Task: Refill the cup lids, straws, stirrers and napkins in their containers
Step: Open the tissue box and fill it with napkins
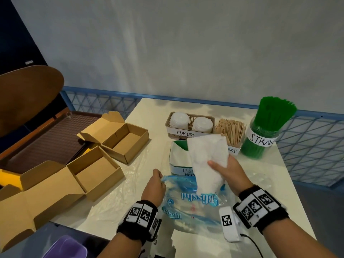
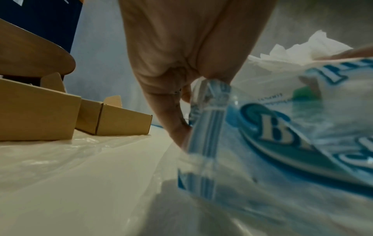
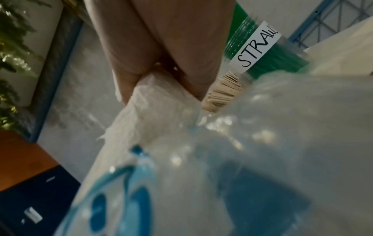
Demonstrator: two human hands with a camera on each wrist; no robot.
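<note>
While the table (image 1: 270, 170) carries the full lids basket (image 1: 188, 134), straws jar (image 1: 260, 138) and stirrers (image 1: 232, 131), the bag (image 1: 191, 203) lies near its front edge; the left hand (image 1: 155, 185) pinches the bag's rim, the right hand (image 1: 226, 170) grasps the napkins (image 1: 206, 161), half drawn out above the napkin box (image 1: 178, 161); a loose wad could shed sheets, or drag the light bag along, should the pinch slip.

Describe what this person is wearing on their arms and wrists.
Both forearms are bare, with no sleeves. Each wrist has a black band carrying square black-and-white coded tags. The right wrist band also has a white camera unit bearing a tag, with a thin black cable trailing from it.
</note>
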